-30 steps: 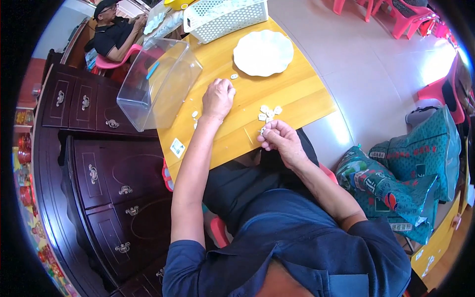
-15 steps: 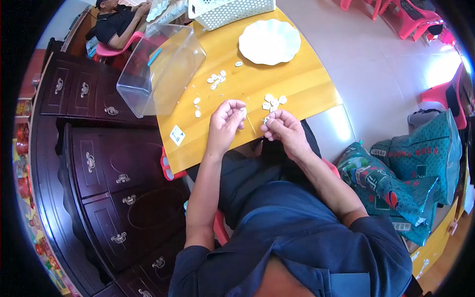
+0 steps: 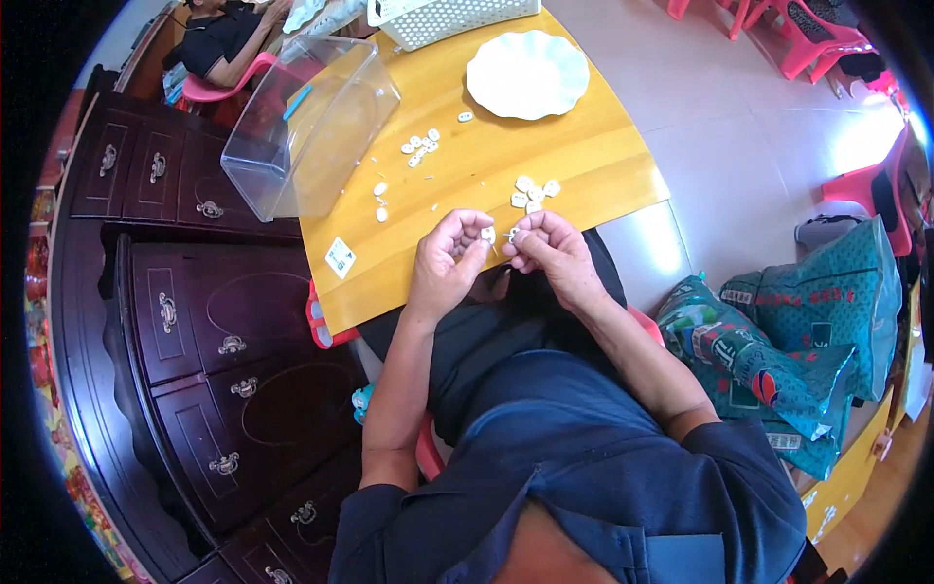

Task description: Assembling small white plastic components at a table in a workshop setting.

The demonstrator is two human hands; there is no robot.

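Note:
Over the near edge of the yellow wooden table [image 3: 584, 146], my left hand [image 3: 451, 261] pinches a small white oval piece [image 3: 487, 235] between thumb and fingertips. Close beside it, my right hand [image 3: 550, 248] is closed on a small thin metal-looking part [image 3: 510, 236] that I cannot make out clearly. The two sets of fingertips nearly meet. Just beyond my right hand lies a cluster of similar white pieces [image 3: 535, 193]. Farther off sits a second white cluster [image 3: 420, 146], with two single pieces [image 3: 380, 200] to its left and another one [image 3: 465, 117] to its right.
A white scalloped plate [image 3: 527, 75] and a white perforated basket [image 3: 452, 21] stand at the far side. On the left rests a clear plastic box [image 3: 311, 127] beside dark wooden drawers [image 3: 175, 311]. Green bags [image 3: 808, 311] lie at right. Another person [image 3: 219, 44] sits far left.
My hands have come closer together, and the white piece in the left fingertips now shows plainly. The whole view has shifted slightly.

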